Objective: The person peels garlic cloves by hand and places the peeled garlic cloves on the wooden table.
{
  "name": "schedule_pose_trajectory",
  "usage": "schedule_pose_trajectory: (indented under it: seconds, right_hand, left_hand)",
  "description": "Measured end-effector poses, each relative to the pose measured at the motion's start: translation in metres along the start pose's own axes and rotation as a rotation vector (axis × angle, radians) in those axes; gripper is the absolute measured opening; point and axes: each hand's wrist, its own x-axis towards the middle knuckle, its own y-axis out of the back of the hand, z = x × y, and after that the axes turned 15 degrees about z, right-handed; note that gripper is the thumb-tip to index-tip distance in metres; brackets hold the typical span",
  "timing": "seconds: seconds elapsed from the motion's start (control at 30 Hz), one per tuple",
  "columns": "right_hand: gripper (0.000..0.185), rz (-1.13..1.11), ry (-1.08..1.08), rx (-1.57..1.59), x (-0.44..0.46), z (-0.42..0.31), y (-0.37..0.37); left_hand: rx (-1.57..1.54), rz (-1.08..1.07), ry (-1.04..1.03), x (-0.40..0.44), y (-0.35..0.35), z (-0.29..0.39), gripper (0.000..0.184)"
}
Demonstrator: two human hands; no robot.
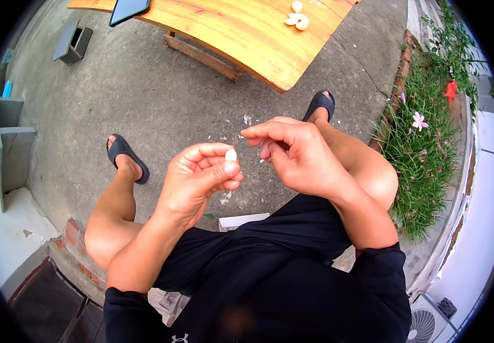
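A small white garlic clove [231, 155] is pinched between the thumb and fingers of my left hand [197, 177], above my lap. Close by on the right, my right hand [298, 150] hovers apart from the clove. Its index finger stretches toward the left hand and the other fingers are loosely bent; no object shows in it. Several pale garlic cloves [296, 17] lie together on the wooden table [224, 28] ahead. Scraps of thin white skin [247, 120] are scattered on the concrete below my hands.
A dark tablet [128, 8] rests at the table's left edge. Farther left, a grey box [73, 43] stands on the concrete. Grass with pink flowers [420, 120] borders the right side. My feet wear black slippers [127, 155] on the ground.
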Motion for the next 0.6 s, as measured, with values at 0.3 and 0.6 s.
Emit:
schedule_pose_trajectory:
  seconds: [0.3, 0.6]
  right_hand:
    - [0.017, -0.217, -0.602, 0.302, 0.001, -0.009, -0.004]
    - [0.017, -0.251, -0.486, 0.428, -0.006, -0.009, -0.007]
  left_hand:
    - [0.092, 0.003, -0.106, -0.002, -0.002, -0.004, 0.022]
    - [0.016, 0.011, 0.055, -0.005, -0.001, -0.001, 0.020]
